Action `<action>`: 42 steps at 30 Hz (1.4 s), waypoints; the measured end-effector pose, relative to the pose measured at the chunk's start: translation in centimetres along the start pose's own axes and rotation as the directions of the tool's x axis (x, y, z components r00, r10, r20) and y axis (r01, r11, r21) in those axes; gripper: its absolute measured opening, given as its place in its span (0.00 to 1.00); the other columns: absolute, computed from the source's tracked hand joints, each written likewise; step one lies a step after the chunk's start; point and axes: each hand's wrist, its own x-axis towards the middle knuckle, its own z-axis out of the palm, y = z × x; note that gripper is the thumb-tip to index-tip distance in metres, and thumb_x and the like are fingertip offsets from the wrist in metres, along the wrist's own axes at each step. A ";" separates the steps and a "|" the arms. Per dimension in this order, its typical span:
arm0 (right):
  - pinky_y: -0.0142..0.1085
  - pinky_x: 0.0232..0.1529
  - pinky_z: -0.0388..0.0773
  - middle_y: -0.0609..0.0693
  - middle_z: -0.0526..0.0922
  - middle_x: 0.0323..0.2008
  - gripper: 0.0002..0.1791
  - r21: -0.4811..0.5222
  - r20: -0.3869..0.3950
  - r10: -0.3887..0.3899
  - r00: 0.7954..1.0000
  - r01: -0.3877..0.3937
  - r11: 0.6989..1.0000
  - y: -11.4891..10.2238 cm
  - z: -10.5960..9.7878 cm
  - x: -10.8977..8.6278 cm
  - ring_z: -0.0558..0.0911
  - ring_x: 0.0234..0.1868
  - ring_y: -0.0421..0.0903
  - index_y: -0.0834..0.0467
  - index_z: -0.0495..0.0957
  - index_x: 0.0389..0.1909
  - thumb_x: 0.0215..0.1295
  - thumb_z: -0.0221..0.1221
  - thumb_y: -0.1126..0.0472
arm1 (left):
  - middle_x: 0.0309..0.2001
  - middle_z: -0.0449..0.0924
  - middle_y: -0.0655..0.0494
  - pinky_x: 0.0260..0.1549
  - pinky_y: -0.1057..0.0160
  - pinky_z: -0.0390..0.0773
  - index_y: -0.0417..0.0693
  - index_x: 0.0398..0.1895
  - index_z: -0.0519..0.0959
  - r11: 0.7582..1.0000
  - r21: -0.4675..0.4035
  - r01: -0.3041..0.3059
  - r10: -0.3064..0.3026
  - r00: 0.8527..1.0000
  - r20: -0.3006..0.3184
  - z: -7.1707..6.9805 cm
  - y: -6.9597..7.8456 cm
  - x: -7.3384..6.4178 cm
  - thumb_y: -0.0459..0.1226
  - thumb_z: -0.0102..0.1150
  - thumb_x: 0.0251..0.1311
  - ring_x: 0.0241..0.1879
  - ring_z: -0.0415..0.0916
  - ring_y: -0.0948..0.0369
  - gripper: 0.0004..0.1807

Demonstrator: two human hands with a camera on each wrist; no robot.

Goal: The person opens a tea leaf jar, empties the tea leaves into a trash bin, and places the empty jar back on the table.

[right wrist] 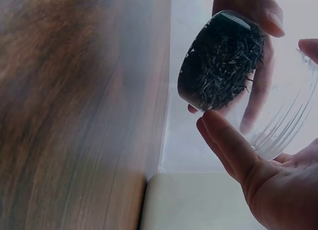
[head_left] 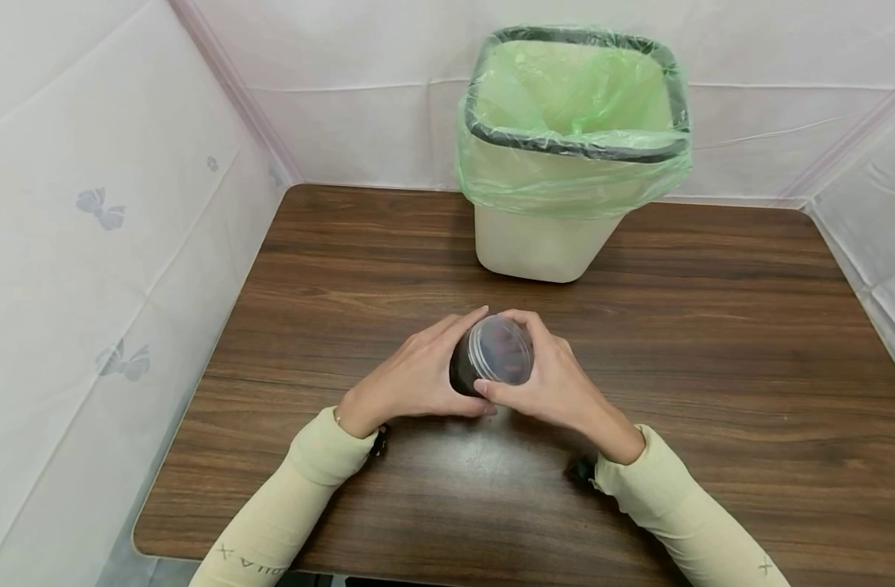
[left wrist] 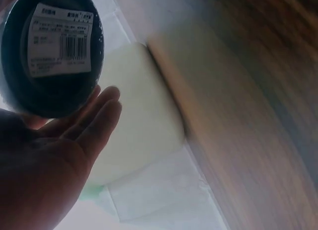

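Note:
Between my two hands is a clear jar [head_left: 464,373] holding dark, dried leaf-like shreds [right wrist: 226,63]. It is tilted, raised off the table. My left hand [head_left: 421,371] grips the jar's body, thumb on the near side and fingers on the far side. Around the clear, ribbed lid end [head_left: 504,350] curls my right hand [head_left: 553,379], its thumb on the near rim. A white barcode label [left wrist: 60,41] shows on the jar's base in the left wrist view. Whether the lid is loose, I cannot tell.
A pale bin [head_left: 535,244] lined with a green plastic bag [head_left: 565,187] stands at the back of the brown wooden table [head_left: 345,269], beyond my hands. White sheeting [head_left: 374,130] hangs behind the table and along both sides.

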 end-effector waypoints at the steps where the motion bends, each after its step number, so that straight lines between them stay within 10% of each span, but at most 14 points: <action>1: 0.44 0.43 0.80 0.47 0.80 0.54 0.46 0.001 -0.002 -0.002 1.000 0.002 1.000 0.0 0.0 0.0 0.83 0.46 0.46 0.49 0.65 0.65 0.46 0.77 0.44 | 0.62 0.72 0.54 0.53 0.57 0.76 0.51 0.79 0.57 1.000 -0.006 -0.002 0.002 1.000 -0.005 0.1 0.0 0.0 0.65 0.75 0.38 0.55 0.74 0.62 0.65; 17: 0.46 0.44 0.81 0.52 0.80 0.54 0.40 0.001 -0.034 -0.006 0.999 0.006 1.000 -0.3 0.0 0.2 0.82 0.49 0.48 0.53 0.66 0.67 0.57 0.70 0.43 | 0.64 0.74 0.55 0.54 0.56 0.77 0.48 0.73 0.65 0.992 -0.113 -0.053 0.040 0.993 -0.115 0.8 0.7 0.5 0.55 0.79 0.40 0.57 0.75 0.60 0.55; 42: 0.41 0.33 0.77 0.49 0.82 0.37 0.31 -0.175 -0.053 0.085 0.995 -0.093 0.980 -1.1 -0.6 0.9 0.80 0.33 0.46 0.58 0.75 0.55 0.72 0.50 0.35 | 0.51 0.79 0.44 0.48 0.54 0.79 0.35 0.66 0.70 0.941 0.324 -0.100 0.212 0.919 -0.333 2.3 2.7 0.7 0.49 0.78 0.37 0.46 0.78 0.50 0.51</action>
